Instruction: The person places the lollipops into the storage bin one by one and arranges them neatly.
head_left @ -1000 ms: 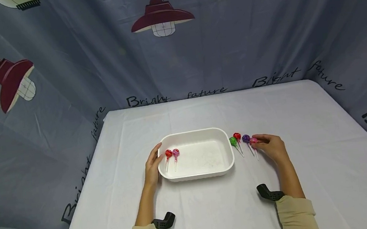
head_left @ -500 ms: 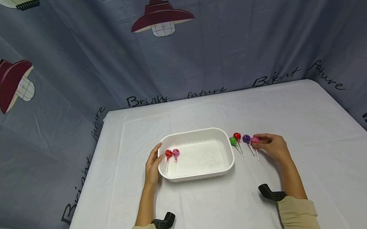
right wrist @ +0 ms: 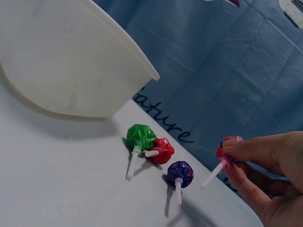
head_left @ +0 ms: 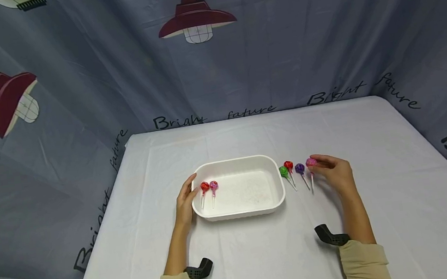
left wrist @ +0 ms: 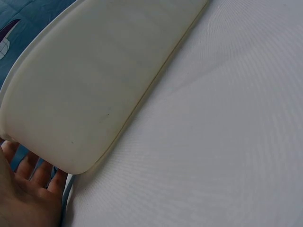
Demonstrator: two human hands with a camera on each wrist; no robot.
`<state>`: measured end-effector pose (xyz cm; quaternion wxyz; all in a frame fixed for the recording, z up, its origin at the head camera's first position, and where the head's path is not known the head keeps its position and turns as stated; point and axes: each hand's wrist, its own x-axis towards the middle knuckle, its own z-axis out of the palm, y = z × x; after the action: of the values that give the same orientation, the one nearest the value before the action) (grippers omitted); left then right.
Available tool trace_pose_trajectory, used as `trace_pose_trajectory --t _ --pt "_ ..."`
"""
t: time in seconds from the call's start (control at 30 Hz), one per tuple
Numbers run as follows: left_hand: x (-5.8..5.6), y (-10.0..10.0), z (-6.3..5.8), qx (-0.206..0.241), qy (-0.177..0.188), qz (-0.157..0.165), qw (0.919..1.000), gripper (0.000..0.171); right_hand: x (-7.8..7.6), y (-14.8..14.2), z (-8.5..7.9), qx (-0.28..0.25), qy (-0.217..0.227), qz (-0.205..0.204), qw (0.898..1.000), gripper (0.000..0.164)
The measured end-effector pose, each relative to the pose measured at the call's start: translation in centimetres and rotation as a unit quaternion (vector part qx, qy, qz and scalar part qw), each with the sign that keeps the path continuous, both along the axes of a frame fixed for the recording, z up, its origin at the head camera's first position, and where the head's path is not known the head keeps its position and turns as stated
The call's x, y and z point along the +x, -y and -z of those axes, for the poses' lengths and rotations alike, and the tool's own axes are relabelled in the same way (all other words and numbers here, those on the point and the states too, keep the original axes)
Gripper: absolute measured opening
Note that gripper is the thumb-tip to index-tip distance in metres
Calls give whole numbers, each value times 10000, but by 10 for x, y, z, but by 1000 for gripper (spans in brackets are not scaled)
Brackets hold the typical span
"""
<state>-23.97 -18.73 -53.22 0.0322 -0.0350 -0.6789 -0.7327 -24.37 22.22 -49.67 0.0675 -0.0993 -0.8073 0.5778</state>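
Note:
In the head view my right hand (head_left: 334, 173) pinches a pink lollipop (head_left: 311, 162) by its wrapped ball, between thumb and fingers. The right wrist view shows its white stick pointing down, the lollipop raised off the table. Beside it lies a purple lollipop (head_left: 300, 167); a red lollipop (head_left: 288, 165) and a green lollipop (head_left: 283, 171) lie together further left. My left hand (head_left: 185, 204) holds the left end of a white tray (head_left: 241, 214), thumb at the rim and fingers (left wrist: 42, 174) along the outer wall. Inside the tray are another red lollipop (head_left: 204, 187) and another pink lollipop (head_left: 214, 186).
A white cloth covers the table (head_left: 259, 256). Behind it hangs a grey-blue curtain (head_left: 279, 49) printed with lamps and lettering. The green lollipop lies close to the tray's right end. Each wrist wears a black camera mount (head_left: 330, 235).
My right hand has lifted the pink lollipop and moved it slightly away from the purple one, towards the back. My left hand and the tray stay in place.

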Motion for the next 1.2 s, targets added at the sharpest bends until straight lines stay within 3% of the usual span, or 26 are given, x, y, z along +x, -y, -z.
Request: trace_pose_trajectory --t 0.1,0.23,0.4,0.7,0.8,0.93,1.1,1.2 --pt "0 0 0 7 -11 19 10000 40 -2 0 2 -89 -224 109 9996 46" --pt "0 0 0 -17 -20 23 10000 40 -14 -4 22 -21 -498 259 9984 48" --pt "1 0 -1 -16 18 -10 10000 40 -35 -6 45 -131 -477 323 9983 50" --pt "0 0 -2 101 -65 99 9999 41 -60 17 55 -245 -680 54 9974 45" --pt "0 1 -4 114 -25 151 9998 41 -63 28 50 -358 -758 -285 9961 44" --pt "4 0 -13 63 49 210 9997 42 -47 56 7 -373 -590 -671 9953 43" --pt "12 -3 -27 -83 38 231 9997 44 -32 85 -23 -448 -587 -955 9927 39" --pt "12 -3 -28 -101 -6 239 9997 44 -27 99 -35 -280 -487 -1096 9924 38"
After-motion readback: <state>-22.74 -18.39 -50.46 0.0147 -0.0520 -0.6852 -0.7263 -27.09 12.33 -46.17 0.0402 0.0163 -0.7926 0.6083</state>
